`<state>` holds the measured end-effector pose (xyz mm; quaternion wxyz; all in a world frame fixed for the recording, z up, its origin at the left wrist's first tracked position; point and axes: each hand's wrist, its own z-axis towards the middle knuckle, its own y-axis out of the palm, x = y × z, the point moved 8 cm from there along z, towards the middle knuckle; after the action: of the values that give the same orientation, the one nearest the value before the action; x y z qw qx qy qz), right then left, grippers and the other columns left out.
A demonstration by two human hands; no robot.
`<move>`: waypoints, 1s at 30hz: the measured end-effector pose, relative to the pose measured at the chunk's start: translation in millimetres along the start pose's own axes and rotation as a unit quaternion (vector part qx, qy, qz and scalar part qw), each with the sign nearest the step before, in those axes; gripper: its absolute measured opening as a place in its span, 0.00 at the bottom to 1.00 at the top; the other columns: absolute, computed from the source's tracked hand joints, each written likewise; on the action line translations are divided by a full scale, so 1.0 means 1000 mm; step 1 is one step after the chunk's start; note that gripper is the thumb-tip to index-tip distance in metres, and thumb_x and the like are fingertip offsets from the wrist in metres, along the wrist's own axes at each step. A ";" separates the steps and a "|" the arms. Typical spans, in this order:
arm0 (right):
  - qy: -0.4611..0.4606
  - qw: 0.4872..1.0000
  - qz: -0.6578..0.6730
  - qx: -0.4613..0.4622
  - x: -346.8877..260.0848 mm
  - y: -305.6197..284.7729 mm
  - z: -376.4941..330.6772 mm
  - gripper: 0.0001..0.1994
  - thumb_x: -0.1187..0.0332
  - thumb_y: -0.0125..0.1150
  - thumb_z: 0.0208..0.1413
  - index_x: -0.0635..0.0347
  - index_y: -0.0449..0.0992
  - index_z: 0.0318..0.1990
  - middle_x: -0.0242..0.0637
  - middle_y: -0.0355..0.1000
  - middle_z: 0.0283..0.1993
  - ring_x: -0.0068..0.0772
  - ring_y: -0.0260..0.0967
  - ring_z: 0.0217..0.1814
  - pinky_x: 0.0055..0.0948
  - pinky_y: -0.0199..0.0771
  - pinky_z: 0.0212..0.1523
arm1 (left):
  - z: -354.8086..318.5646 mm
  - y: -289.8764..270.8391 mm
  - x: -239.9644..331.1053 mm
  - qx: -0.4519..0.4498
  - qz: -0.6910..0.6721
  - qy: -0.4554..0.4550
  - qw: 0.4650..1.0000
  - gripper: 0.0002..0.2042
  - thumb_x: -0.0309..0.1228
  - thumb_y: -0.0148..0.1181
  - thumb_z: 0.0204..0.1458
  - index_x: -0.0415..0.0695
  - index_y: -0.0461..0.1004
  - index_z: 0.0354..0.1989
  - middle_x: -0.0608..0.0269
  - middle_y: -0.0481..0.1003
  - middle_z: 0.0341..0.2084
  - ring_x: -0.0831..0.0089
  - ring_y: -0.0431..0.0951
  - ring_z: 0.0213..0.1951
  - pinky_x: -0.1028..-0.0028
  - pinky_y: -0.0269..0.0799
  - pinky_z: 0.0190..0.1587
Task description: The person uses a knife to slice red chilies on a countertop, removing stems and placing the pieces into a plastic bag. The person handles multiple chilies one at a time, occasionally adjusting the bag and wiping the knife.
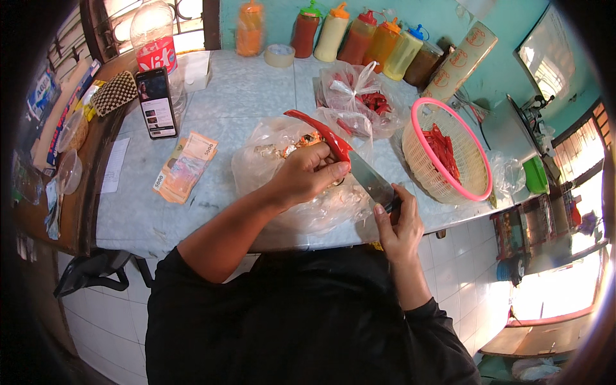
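Note:
My left hand point(308, 176) is closed around a long red chili pepper point(325, 135), its tip pointing up and to the left. In my right hand point(401, 228) is the dark handle of a knife point(371, 181), whose wide blade slants up to the left and meets the chili's lower end near my left thumb. Below both hands a clear plastic bag point(327, 208) lies spread on the table, with orange and whitish scraps point(289, 146) on it. To the right, a cream basket with a pink rim point(486, 176) holds red chilies point(441, 151).
A tied plastic bag of red chilies point(359, 96) lies behind my hands. Several sauce bottles point(355, 38) line the wall beside a paper roll point(463, 59). At left, a phone point(156, 106) leans on a large bottle point(153, 35), near banknotes point(186, 168) on the blue-grey table point(141, 221).

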<state>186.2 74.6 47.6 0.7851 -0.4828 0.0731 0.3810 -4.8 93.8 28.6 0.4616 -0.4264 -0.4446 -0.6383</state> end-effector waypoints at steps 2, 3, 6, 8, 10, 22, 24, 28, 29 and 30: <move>0.001 1.000 0.001 -0.006 0.002 0.001 -0.001 0.21 0.61 0.61 0.49 0.62 0.68 0.49 0.39 0.66 0.31 0.29 0.64 0.21 0.27 0.65 0.25 | 0.000 0.000 0.000 0.007 0.013 0.003 1.000 0.07 0.28 0.55 0.54 0.39 0.71 0.37 0.72 0.71 0.26 0.87 0.67 0.28 0.84 0.64 0.32; 0.003 1.000 0.001 -0.008 0.003 0.001 -0.002 0.21 0.61 0.61 0.49 0.62 0.68 0.49 0.39 0.66 0.31 0.29 0.65 0.21 0.27 0.65 0.25 | 0.000 0.000 0.000 0.007 0.020 0.003 1.000 0.06 0.28 0.55 0.54 0.39 0.71 0.37 0.72 0.71 0.26 0.87 0.67 0.28 0.84 0.64 0.31; 0.018 0.999 0.038 -0.017 0.009 0.000 -0.004 0.21 0.61 0.62 0.49 0.62 0.69 0.48 0.38 0.66 0.30 0.29 0.65 0.21 0.26 0.66 0.24 | -0.002 0.000 0.002 0.001 0.055 0.005 0.998 0.06 0.28 0.56 0.53 0.39 0.71 0.36 0.73 0.71 0.25 0.88 0.67 0.27 0.85 0.64 0.30; 0.026 0.998 0.037 -0.032 0.012 0.000 -0.006 0.20 0.61 0.62 0.48 0.62 0.69 0.47 0.38 0.67 0.29 0.29 0.66 0.21 0.26 0.66 0.24 | -0.003 0.000 0.001 -0.013 0.081 -0.009 0.997 0.07 0.28 0.56 0.53 0.39 0.72 0.37 0.72 0.71 0.27 0.87 0.68 0.29 0.84 0.65 0.33; 0.016 0.999 0.016 -0.022 0.012 -0.004 -0.008 0.20 0.61 0.62 0.48 0.61 0.69 0.47 0.38 0.67 0.29 0.29 0.66 0.22 0.26 0.66 0.23 | -0.003 0.000 -0.003 -0.035 0.104 -0.039 0.993 0.08 0.29 0.56 0.54 0.38 0.71 0.39 0.70 0.72 0.32 0.84 0.70 0.34 0.82 0.66 0.38; 0.094 0.988 0.080 -0.095 0.029 0.006 -0.016 0.21 0.61 0.61 0.48 0.59 0.67 0.48 0.40 0.69 0.32 0.31 0.67 0.23 0.28 0.66 0.26 | 0.000 0.001 -0.004 -0.049 0.070 -0.041 0.996 0.08 0.30 0.56 0.54 0.38 0.73 0.39 0.70 0.71 0.32 0.84 0.69 0.34 0.81 0.65 0.38; 0.090 0.992 0.046 -0.071 0.025 0.000 -0.016 0.20 0.61 0.61 0.48 0.59 0.68 0.48 0.40 0.68 0.31 0.31 0.68 0.23 0.29 0.66 0.25 | 0.001 0.001 -0.005 -0.036 0.061 -0.045 0.996 0.08 0.29 0.55 0.54 0.38 0.73 0.38 0.70 0.72 0.32 0.84 0.69 0.34 0.81 0.65 0.37; 0.036 0.999 -0.039 -0.006 0.015 -0.010 -0.013 0.19 0.61 0.61 0.48 0.59 0.69 0.47 0.39 0.68 0.30 0.31 0.69 0.23 0.30 0.67 0.25 | 0.001 -0.002 -0.010 -0.039 0.070 -0.079 0.994 0.08 0.29 0.55 0.53 0.39 0.74 0.38 0.70 0.73 0.31 0.84 0.69 0.33 0.82 0.65 0.37; 0.028 0.999 -0.040 -0.005 0.015 -0.010 -0.013 0.19 0.61 0.61 0.48 0.59 0.69 0.46 0.39 0.68 0.30 0.31 0.69 0.23 0.30 0.67 0.25 | 0.001 -0.003 -0.011 -0.039 0.072 -0.084 0.993 0.08 0.28 0.55 0.53 0.39 0.74 0.37 0.70 0.73 0.31 0.84 0.69 0.33 0.82 0.65 0.37; 0.020 0.999 -0.041 -0.004 0.015 -0.010 -0.013 0.19 0.61 0.61 0.48 0.59 0.70 0.46 0.38 0.68 0.30 0.31 0.69 0.22 0.30 0.67 0.25 | 0.000 -0.003 -0.013 -0.039 0.075 -0.089 0.992 0.07 0.28 0.55 0.52 0.39 0.74 0.37 0.70 0.73 0.31 0.84 0.69 0.32 0.82 0.65 0.37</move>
<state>206.4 69.4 41.3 0.7964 -0.4963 0.0670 0.3390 -4.5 97.5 15.9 0.4498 -0.5310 -0.4257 -0.5783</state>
